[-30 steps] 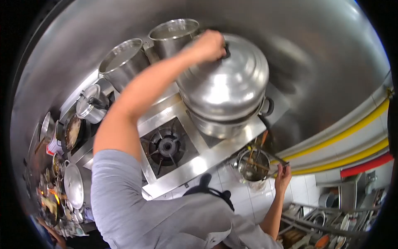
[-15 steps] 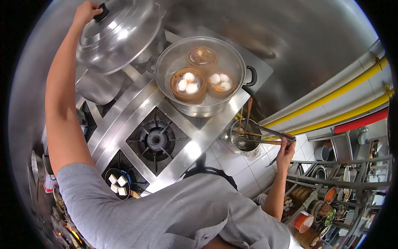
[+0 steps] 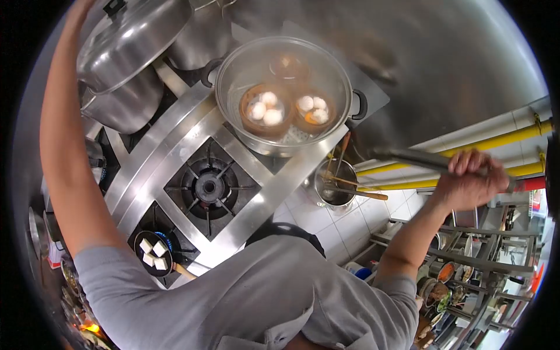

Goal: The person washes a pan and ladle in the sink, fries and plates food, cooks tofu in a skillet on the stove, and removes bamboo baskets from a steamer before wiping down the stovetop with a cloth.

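Observation:
My right hand [image 3: 469,181] is closed around long grey metal tongs [image 3: 417,157], raised above the pot of utensils; their far end is blurred. My left hand [image 3: 81,4] is cut off by the top edge, so its fingers are hidden. It is nearest the black knob of a big steel lid [image 3: 140,46], which rests tilted on a pot. A wide steaming pot [image 3: 256,143] stands on the stove. Inside are three round baskets: white buns show in the left basket [image 3: 266,111] and right basket [image 3: 315,109], while steam veils the back basket [image 3: 289,67].
A small frying pan [image 3: 153,249] with white blocks sits over a blue flame. Beside it is a bare burner [image 3: 209,186]. A utensil pot [image 3: 337,184] holds wooden-handled tools. Yellow pipes [image 3: 496,143] run along the wall, and metal shelves [image 3: 496,262] with food containers stand at right.
My right hand has lifted the tongs up and right, away from the utensil pot. My left hand has moved up and left, off the lid's knob and mostly out of view.

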Action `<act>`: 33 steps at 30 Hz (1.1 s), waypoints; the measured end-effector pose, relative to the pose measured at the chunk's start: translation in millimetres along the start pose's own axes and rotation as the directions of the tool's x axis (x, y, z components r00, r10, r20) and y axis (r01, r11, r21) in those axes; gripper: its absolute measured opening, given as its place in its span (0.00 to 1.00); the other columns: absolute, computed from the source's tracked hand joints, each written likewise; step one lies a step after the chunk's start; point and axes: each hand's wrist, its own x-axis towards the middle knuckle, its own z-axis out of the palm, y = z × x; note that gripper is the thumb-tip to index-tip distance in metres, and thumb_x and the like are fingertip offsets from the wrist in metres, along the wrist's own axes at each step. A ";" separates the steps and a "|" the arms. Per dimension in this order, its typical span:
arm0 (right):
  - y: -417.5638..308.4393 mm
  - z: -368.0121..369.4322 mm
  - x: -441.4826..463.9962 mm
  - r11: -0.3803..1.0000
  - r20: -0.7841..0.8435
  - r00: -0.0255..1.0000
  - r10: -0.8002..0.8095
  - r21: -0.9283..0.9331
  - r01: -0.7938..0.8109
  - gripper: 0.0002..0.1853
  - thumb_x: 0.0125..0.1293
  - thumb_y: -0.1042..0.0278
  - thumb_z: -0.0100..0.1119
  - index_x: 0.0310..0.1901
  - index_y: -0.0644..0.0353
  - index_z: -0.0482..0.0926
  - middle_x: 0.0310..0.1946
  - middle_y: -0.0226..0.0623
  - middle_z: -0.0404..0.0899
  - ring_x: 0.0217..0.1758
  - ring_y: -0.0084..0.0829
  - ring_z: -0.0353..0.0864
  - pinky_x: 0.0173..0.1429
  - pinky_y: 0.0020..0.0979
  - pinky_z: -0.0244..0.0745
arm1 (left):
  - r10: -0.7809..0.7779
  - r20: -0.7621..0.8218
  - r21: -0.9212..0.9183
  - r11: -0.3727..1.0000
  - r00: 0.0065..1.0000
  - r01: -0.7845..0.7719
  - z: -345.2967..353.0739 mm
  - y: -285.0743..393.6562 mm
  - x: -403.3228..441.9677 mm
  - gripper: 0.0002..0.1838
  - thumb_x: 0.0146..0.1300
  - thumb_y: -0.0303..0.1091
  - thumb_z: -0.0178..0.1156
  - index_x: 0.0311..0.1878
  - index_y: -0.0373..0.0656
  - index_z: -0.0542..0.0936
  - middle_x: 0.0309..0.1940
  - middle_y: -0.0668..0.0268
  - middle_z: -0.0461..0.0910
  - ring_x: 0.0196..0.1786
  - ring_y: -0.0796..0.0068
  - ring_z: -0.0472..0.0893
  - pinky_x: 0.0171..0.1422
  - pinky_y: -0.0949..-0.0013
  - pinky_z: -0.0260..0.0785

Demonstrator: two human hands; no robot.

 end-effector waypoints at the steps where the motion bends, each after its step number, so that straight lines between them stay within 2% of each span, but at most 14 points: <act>1: 10.1 28.5 11.8 0.987 0.063 0.997 0.043 0.152 -0.052 0.24 0.69 0.37 0.50 0.42 0.53 0.72 0.22 0.34 0.67 0.18 0.26 0.65 0.18 0.26 0.63 | 0.052 -0.087 -0.049 0.997 0.995 -0.057 -28.0 43.3 7.8 0.20 0.66 0.42 0.62 0.53 0.37 0.76 0.38 0.52 0.82 0.33 0.65 0.82 0.33 0.67 0.75; 2: 27.2 61.2 18.1 0.948 0.133 0.988 0.077 0.296 -0.114 0.23 0.69 0.40 0.54 0.41 0.56 0.72 0.22 0.35 0.68 0.18 0.27 0.67 0.18 0.29 0.65 | 0.102 -0.149 -0.091 0.989 0.984 -0.116 -60.3 82.2 5.9 0.21 0.66 0.44 0.62 0.50 0.34 0.76 0.34 0.52 0.82 0.31 0.64 0.81 0.31 0.68 0.75; 4: 72.3 110.3 17.1 0.989 0.134 0.980 -0.144 -0.012 0.147 0.19 0.70 0.49 0.56 0.39 0.60 0.71 0.23 0.38 0.71 0.19 0.32 0.72 0.22 0.34 0.74 | 0.141 -0.261 -0.102 0.980 0.955 -0.172 -112.6 141.6 -13.6 0.20 0.66 0.42 0.61 0.50 0.33 0.76 0.35 0.50 0.81 0.33 0.62 0.81 0.34 0.66 0.75; 6: 104.8 135.4 17.1 0.994 0.287 0.954 0.091 0.033 -0.105 0.29 0.72 0.35 0.42 0.39 0.59 0.71 0.22 0.40 0.72 0.20 0.34 0.72 0.29 0.44 0.76 | 0.153 -0.327 -0.099 0.976 0.932 -0.195 -162.8 177.3 -51.6 0.19 0.67 0.41 0.60 0.50 0.32 0.75 0.36 0.49 0.81 0.35 0.60 0.81 0.37 0.64 0.75; 8: 138.0 150.3 15.9 0.979 0.369 0.921 0.126 0.103 -0.175 0.28 0.73 0.36 0.42 0.39 0.60 0.69 0.22 0.40 0.71 0.20 0.35 0.72 0.28 0.41 0.76 | 0.154 -0.359 -0.094 0.975 0.920 -0.200 -209.1 202.0 -98.1 0.18 0.67 0.39 0.59 0.49 0.31 0.75 0.37 0.48 0.81 0.37 0.58 0.81 0.40 0.62 0.75; 12: 168.3 167.8 8.0 0.982 0.411 0.908 0.086 0.116 -0.146 0.27 0.73 0.38 0.43 0.38 0.60 0.67 0.21 0.39 0.70 0.19 0.32 0.70 0.26 0.37 0.74 | 0.113 -0.363 -0.085 0.984 0.925 -0.154 -287.5 229.3 -181.9 0.17 0.68 0.36 0.57 0.49 0.29 0.74 0.40 0.46 0.80 0.41 0.54 0.81 0.46 0.59 0.75; 14: 180.2 172.2 3.8 0.976 0.381 0.912 0.151 0.090 -0.199 0.26 0.73 0.40 0.44 0.36 0.60 0.64 0.19 0.36 0.69 0.15 0.27 0.68 0.21 0.32 0.70 | 0.091 -0.345 -0.071 0.990 0.934 -0.122 -315.3 237.1 -211.4 0.16 0.69 0.34 0.56 0.49 0.27 0.74 0.41 0.44 0.80 0.42 0.52 0.81 0.49 0.57 0.75; 15: 187.3 175.9 -0.4 0.980 0.298 0.940 0.166 0.056 -0.191 0.27 0.73 0.38 0.43 0.34 0.59 0.62 0.16 0.34 0.66 0.13 0.24 0.64 0.17 0.29 0.63 | 0.076 -0.335 -0.069 0.992 0.939 -0.105 -324.8 241.1 -223.3 0.16 0.69 0.34 0.56 0.49 0.27 0.74 0.41 0.44 0.80 0.43 0.51 0.81 0.51 0.56 0.75; 18: 185.9 184.6 -0.8 0.977 0.222 0.953 0.206 0.000 -0.212 0.28 0.73 0.36 0.41 0.32 0.58 0.61 0.15 0.32 0.63 0.11 0.23 0.62 0.15 0.28 0.61 | 0.041 -0.307 -0.071 0.995 0.951 -0.066 -340.8 253.1 -246.3 0.15 0.70 0.31 0.54 0.49 0.25 0.73 0.43 0.42 0.79 0.46 0.48 0.81 0.55 0.54 0.75; 24: 117.6 182.1 31.1 0.993 0.118 0.988 0.102 0.052 -0.109 0.27 0.74 0.37 0.41 0.32 0.57 0.62 0.14 0.32 0.63 0.12 0.24 0.62 0.15 0.28 0.59 | 0.006 -0.267 -0.111 0.993 0.964 -0.037 -339.0 301.2 -271.0 0.13 0.71 0.28 0.53 0.49 0.23 0.73 0.45 0.40 0.79 0.50 0.44 0.81 0.62 0.50 0.76; 27: 45.7 152.8 43.1 0.993 0.059 0.992 -0.115 -0.005 0.116 0.33 0.70 0.27 0.36 0.31 0.56 0.64 0.15 0.32 0.63 0.13 0.24 0.60 0.17 0.30 0.60 | 0.034 -0.265 -0.134 0.988 0.964 -0.072 -327.1 341.5 -269.5 0.15 0.67 0.31 0.54 0.49 0.26 0.76 0.43 0.44 0.80 0.47 0.49 0.82 0.57 0.51 0.75; 30: -17.1 63.5 35.2 0.975 0.048 0.977 -0.207 -0.077 0.210 0.35 0.66 0.22 0.35 0.31 0.54 0.66 0.16 0.31 0.63 0.15 0.23 0.60 0.19 0.27 0.58 | 0.007 -0.297 -0.281 0.955 0.955 -0.094 -312.7 395.4 -272.6 0.15 0.67 0.32 0.55 0.49 0.29 0.76 0.42 0.46 0.80 0.46 0.53 0.81 0.55 0.56 0.73; 32: -64.3 -13.3 0.5 0.980 -0.088 0.983 -0.163 -0.125 0.152 0.37 0.63 0.19 0.33 0.31 0.52 0.67 0.16 0.29 0.62 0.15 0.23 0.58 0.20 0.27 0.57 | -0.053 -0.329 -0.466 0.877 0.943 -0.113 -299.1 446.8 -275.9 0.14 0.67 0.33 0.56 0.48 0.30 0.76 0.42 0.47 0.80 0.47 0.54 0.80 0.54 0.59 0.73; 33: -88.0 -54.6 -19.9 0.976 -0.159 0.974 -0.161 -0.172 0.133 0.37 0.62 0.17 0.32 0.31 0.51 0.67 0.16 0.29 0.61 0.15 0.22 0.58 0.19 0.27 0.57 | -0.016 -0.314 -0.523 0.838 0.949 -0.159 -295.3 468.3 -281.3 0.14 0.66 0.32 0.56 0.49 0.31 0.75 0.42 0.48 0.79 0.46 0.54 0.80 0.51 0.60 0.74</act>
